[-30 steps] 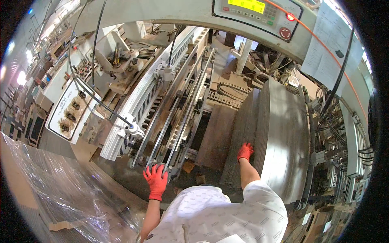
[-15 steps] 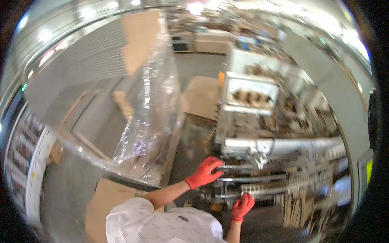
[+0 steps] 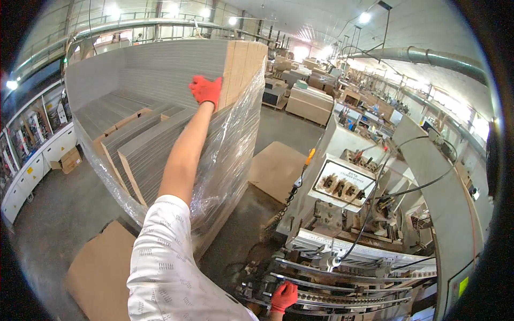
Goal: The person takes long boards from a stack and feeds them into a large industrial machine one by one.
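Observation:
My left hand [image 3: 206, 89], in a red glove, reaches far forward with the arm stretched over a tall stack of grey boards [image 3: 171, 69]. Its fingers look curled, close to the stack's tan edge corner [image 3: 243, 69]; whether they grip a board does not show. At the lower right my right hand [image 3: 284, 297], also red-gloved, has bent fingers at the long metal rails [image 3: 342, 289] of a machine. What lies under those fingers is hidden.
Clear plastic wrap [image 3: 230, 144] hangs round the board stack. Flat brown sheets [image 3: 278, 168] lie on the floor beyond the gap between stack and machine. A white machine housing [image 3: 342, 182] and a coiled cable [image 3: 289, 200] stand to the right. A white cabinet [image 3: 40, 168] runs along the left.
My left hand has gone from the machine rails up and forward to the board stack. My right hand stays by the rails. The view has swung, and now more of the hall shows.

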A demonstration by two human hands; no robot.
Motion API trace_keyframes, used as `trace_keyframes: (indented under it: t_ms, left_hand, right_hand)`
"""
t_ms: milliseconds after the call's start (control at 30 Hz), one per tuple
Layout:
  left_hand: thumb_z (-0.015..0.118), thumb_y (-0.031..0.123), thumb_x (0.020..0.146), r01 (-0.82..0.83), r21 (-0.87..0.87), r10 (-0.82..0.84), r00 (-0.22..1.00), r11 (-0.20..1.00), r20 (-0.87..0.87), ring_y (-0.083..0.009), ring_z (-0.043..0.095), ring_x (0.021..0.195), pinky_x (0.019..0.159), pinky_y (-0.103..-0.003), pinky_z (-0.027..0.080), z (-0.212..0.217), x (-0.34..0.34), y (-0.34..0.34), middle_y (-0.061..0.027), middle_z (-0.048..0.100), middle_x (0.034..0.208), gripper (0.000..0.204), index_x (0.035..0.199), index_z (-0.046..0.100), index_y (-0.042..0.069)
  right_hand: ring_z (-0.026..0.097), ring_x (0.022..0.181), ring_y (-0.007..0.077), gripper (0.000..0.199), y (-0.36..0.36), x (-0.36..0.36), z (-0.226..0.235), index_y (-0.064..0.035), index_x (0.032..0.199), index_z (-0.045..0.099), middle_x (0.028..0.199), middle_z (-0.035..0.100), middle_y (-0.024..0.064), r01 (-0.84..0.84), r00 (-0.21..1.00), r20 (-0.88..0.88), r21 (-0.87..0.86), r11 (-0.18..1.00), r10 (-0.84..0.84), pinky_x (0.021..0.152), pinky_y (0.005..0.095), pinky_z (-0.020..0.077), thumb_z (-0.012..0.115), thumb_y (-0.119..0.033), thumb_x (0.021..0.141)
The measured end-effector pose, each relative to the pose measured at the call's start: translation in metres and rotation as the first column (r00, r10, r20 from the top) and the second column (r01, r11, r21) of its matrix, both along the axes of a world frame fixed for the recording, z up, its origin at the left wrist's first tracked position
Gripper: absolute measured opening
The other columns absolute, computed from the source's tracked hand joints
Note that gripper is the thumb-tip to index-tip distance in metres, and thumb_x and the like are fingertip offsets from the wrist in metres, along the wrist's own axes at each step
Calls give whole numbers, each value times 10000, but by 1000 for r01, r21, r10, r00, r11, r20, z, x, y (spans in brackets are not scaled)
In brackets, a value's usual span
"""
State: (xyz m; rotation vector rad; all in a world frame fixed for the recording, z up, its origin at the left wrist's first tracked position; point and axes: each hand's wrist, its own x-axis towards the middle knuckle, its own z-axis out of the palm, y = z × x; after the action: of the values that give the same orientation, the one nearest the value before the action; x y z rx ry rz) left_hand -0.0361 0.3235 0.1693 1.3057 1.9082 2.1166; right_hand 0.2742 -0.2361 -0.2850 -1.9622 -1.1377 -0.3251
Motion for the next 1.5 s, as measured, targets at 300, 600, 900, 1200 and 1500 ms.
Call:
trace_keyframes:
  t_ms: [300,600,900,1200,1500]
  left_hand:
    - [819,200,690,243,554,-363,925,796,115,-402,589,1074,955,-455,464,-31,-64,33,-252,576,1184,748,1323,452,42]
    - [666,111,807,161,313,118,695,936,-709,-394,541,1165,1023,-478,401,-80,-33,-132,-206,588,1230,588,1364,488,50]
    - [710,278,902,625,774,-964,-133,100,232,-233,589,1144,994,-397,485,-117,107,-301,-121,557,1373,567,1353,489,14]
    - [431,472,1006,720,691,-915,-228,70,331,-397,518,1274,1040,-595,435,-193,56,-277,-207,465,1473,631,1496,362,79]
    - [440,340,1048,984,-8,-878,163,178,450,-217,428,1376,1177,-397,272,-354,1,-306,-85,451,1510,503,1477,442,78]
  right_hand:
    - [584,707,376,62,-3,4,-3,-101,860,620,812,592,124,-51,998,40,77,996,48,579,475,441,607,-157,837]
    - [577,699,361,52,-3,0,6,-100,854,632,779,569,122,-64,998,-14,59,996,65,578,465,432,619,-150,855]
    - [574,1094,172,516,42,-49,104,-17,1353,511,1246,596,71,-347,556,-621,429,834,552,984,326,443,678,-6,865]
    - [587,1041,162,345,-2,-11,109,-157,1201,595,1151,624,8,542,85,-618,687,484,782,888,348,473,495,-436,1024]
    - [598,804,178,284,-28,84,-11,-66,1136,612,975,643,32,859,237,-902,368,355,360,725,370,486,600,-308,988]
